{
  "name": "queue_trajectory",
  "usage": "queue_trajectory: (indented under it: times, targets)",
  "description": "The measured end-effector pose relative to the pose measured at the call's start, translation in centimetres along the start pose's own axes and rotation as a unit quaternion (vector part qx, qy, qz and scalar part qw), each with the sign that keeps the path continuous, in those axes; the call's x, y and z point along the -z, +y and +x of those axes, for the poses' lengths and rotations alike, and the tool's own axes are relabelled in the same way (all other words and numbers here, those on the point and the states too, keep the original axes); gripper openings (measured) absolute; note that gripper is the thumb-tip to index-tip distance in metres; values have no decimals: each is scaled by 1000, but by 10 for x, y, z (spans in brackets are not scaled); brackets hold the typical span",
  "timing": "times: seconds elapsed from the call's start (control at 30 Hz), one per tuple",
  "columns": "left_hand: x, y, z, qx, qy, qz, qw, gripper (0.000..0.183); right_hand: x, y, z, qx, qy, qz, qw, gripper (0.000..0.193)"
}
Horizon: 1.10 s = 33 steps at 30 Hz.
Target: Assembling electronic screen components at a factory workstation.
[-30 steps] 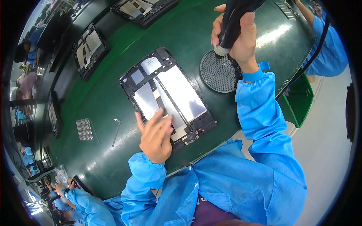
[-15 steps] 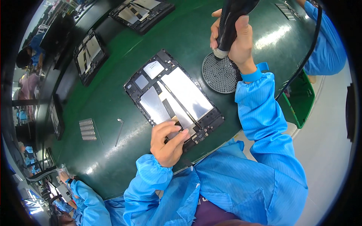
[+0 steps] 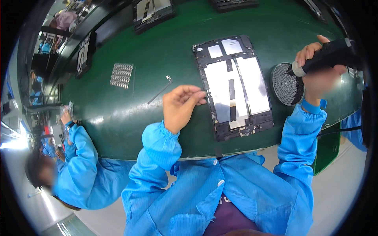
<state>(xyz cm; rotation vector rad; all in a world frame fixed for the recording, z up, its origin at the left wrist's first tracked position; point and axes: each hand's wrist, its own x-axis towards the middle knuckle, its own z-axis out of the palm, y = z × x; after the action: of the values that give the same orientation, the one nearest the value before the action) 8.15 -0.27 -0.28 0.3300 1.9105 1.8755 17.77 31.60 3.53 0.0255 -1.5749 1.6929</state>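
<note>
An opened tablet (image 3: 254, 84) with silver battery panels and a black frame lies on the green table in front of me. My left hand (image 3: 179, 110) is at its left edge, thumb and fingers pinched together; whatever is between the fingertips is too small to make out. On the right, my right hand (image 3: 315, 86) grips a black electric screwdriver (image 3: 332, 55). The tool is tilted sideways, with its bit over a round grey dish (image 3: 285, 84) full of small holes. That dish sits just right of the tablet.
Left of the tablet lie a thin strip with a small metal end (image 3: 160, 90) and a plate of small metal parts (image 3: 122, 75). More opened tablets (image 3: 153, 13) stand along the far edge. A co-worker's blue sleeve (image 3: 84, 147) is at left; a green bin (image 3: 327, 153) stands lower right.
My left hand has moved from the tablet's lower end to its left edge. The screwdriver has tipped from upright to sideways, its bit over the dish. The view has shifted.
</note>
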Motion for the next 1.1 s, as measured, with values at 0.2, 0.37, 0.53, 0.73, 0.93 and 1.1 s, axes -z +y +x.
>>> queue_trajectory:
  times: [0.2, 0.37, 0.53, 0.73, 0.93, 1.1]
  targets:
    - [4, 2, 25, 1, 0, 54, 999, 14, -37, 0, 0, 32, -119, 97, 988, 96]
    - [3, 0, 39, -39, -6, 104, 994, 13, -81, -10, -2, 39, -159, 128, 978, 98]
    - [1, 2, 43, -67, -33, 147, 986, 12, -122, -10, -1, 6, -221, 186, 957, 100]
    - [9, 9, 50, 44, -76, 71, 994, 13, -179, 9, -9, -79, -202, 151, 964, 95]
    - [16, 10, 59, 90, -92, 67, 989, 12, -193, 33, -11, -93, -200, 107, 969, 90]
    - [15, 12, 57, 93, -80, 80, 989, 10, -196, 36, -12, -99, -195, 108, 970, 89]
